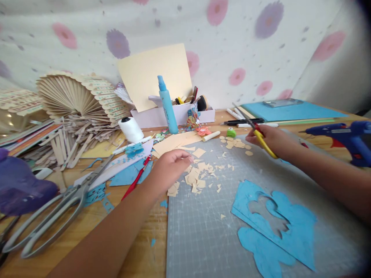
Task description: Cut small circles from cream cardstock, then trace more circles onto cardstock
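Observation:
My left hand point(171, 165) hovers above a pile of cream paper scraps point(195, 177), its fingers curled together. Whatever it may hold is too small or hidden to make out. In my right hand point(268, 137) is a pair of scissors point(263, 143) with yellow and black handles, the blades pointing up and away to the left. Small cream paper discs point(234, 143) lie by the right hand, near a green craft punch point(231, 133). Closer to me on the grey cutting mat point(197, 235) rest blue cut-out paper pieces point(298, 216).
Large grey scissors point(72, 195), a red-handled tool point(136, 179) and a purple object point(26, 185) occupy the left side. Behind stand a blue spray bottle point(168, 110), a thread spool point(131, 130) and craft-stick fans point(72, 96). A blue glue gun point(344, 139) lies at right.

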Available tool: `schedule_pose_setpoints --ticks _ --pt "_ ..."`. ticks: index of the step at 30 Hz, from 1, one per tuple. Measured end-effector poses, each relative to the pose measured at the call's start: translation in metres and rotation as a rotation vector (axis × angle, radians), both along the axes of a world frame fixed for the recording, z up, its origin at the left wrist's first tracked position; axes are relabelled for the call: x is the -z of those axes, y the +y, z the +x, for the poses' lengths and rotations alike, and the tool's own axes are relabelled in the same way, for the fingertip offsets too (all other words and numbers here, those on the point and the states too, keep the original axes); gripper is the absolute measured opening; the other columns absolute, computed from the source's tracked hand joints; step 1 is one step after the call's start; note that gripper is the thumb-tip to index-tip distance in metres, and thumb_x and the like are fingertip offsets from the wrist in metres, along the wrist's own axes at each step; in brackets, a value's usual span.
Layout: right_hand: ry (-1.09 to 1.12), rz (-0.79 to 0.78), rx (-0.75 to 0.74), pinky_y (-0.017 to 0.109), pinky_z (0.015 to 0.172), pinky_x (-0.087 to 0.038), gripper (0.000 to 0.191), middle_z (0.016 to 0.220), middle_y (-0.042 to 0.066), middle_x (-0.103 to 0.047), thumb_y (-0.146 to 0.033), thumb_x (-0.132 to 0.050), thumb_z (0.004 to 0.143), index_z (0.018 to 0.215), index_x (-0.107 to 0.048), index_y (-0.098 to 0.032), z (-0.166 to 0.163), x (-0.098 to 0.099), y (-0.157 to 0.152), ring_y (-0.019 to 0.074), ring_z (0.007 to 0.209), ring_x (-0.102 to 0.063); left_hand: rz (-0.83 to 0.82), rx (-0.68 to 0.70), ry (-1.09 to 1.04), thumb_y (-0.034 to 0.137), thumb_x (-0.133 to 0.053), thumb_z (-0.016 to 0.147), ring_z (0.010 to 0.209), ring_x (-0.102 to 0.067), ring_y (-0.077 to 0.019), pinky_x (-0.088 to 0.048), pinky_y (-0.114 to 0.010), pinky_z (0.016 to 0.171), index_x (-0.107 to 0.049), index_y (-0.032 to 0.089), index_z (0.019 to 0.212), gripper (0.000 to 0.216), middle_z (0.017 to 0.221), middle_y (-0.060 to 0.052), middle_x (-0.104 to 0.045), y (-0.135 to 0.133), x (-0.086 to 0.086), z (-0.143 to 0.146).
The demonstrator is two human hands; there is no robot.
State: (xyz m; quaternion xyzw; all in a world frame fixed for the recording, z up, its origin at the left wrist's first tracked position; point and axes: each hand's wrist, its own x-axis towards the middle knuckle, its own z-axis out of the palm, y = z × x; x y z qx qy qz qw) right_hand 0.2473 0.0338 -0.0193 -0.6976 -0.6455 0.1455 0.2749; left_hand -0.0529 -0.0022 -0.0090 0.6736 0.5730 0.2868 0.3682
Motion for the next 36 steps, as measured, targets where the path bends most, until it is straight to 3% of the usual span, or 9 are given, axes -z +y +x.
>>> schedule_pose_setpoints --ticks 6,9,12,18,25,30,36 --pt "0.28 -0.001 -0.184 0.028 0.053 -0.036 0.03 0.065 -0.003 -0.049 -0.052 -0.052 0.077 0.079 -0.049 -0.022 -0.019 0.0 -0.023 0.0134 0.054 -0.043 0.18 0.227 0.258 0.032 -0.057 0.076 0.101 -0.057 -0.0242 -0.042 -0.037 0.087 -0.066 0.022 0.094 0.022 0.108 -0.006 -0.064 0.011 0.006 -0.01" --pt "0.391 0.007 -0.295 0.028 0.052 -0.036 0.039 0.07 -0.002 -0.05 -0.06 -0.05 0.075 0.082 -0.049 -0.022 -0.033 0.006 -0.032 0.0131 0.055 -0.041 0.261 0.395 0.446 0.027 -0.059 0.075 0.108 -0.052 -0.0258 -0.037 -0.039 0.095 -0.065 0.02 0.094 0.021 0.108 -0.008 -0.062 0.009 0.009 -0.01" --pt "0.453 0.012 -0.335 0.028 0.05 -0.034 0.045 0.074 -0.001 -0.051 -0.066 -0.051 0.073 0.083 -0.051 -0.021 -0.039 0.01 -0.037 0.0127 0.054 -0.038 0.232 0.459 0.523 0.03 -0.06 0.075 0.107 -0.05 -0.0261 -0.037 -0.04 0.094 -0.063 0.021 0.091 0.018 0.104 -0.006 -0.06 0.007 0.007 -0.01" --pt "0.536 -0.009 -0.331 0.027 0.047 -0.032 0.048 0.06 -0.005 -0.042 -0.068 -0.047 0.077 0.086 -0.054 -0.022 -0.033 0.019 -0.032 0.0137 0.052 -0.038 0.115 0.491 0.545 0.024 -0.058 0.074 0.107 -0.048 -0.0237 -0.037 -0.037 0.092 -0.059 0.022 0.092 0.018 0.106 -0.004 -0.057 0.006 -0.003 -0.014" --pt "0.542 -0.055 -0.336 0.028 0.05 -0.033 0.037 0.063 -0.005 -0.043 -0.06 -0.052 0.079 0.082 -0.049 -0.023 -0.037 0.012 -0.036 0.0136 0.054 -0.038 0.095 0.439 0.59 0.029 -0.06 0.071 0.106 -0.046 -0.0277 -0.032 -0.042 0.091 -0.06 0.022 0.081 0.011 0.108 -0.005 -0.055 0.001 -0.003 -0.013" --pt "0.492 -0.071 -0.333 0.029 0.053 -0.033 0.035 0.073 -0.002 -0.047 -0.056 -0.056 0.076 0.081 -0.048 -0.022 -0.042 0.005 -0.039 0.0134 0.057 -0.038 0.133 0.43 0.55 0.029 -0.06 0.072 0.102 -0.048 -0.0267 -0.033 -0.039 0.088 -0.059 0.022 0.076 0.009 0.1 -0.005 -0.057 0.002 -0.002 -0.011" --pt "0.463 -0.089 -0.356 0.029 0.052 -0.033 0.032 0.069 -0.003 -0.046 -0.052 -0.055 0.077 0.081 -0.047 -0.021 -0.041 0.005 -0.038 0.0135 0.057 -0.039 0.112 0.368 0.365 0.035 -0.052 0.079 0.073 -0.055 -0.0201 -0.037 -0.028 0.064 -0.058 0.021 0.069 0.017 0.074 -0.001 -0.06 0.0 -0.008 -0.008"
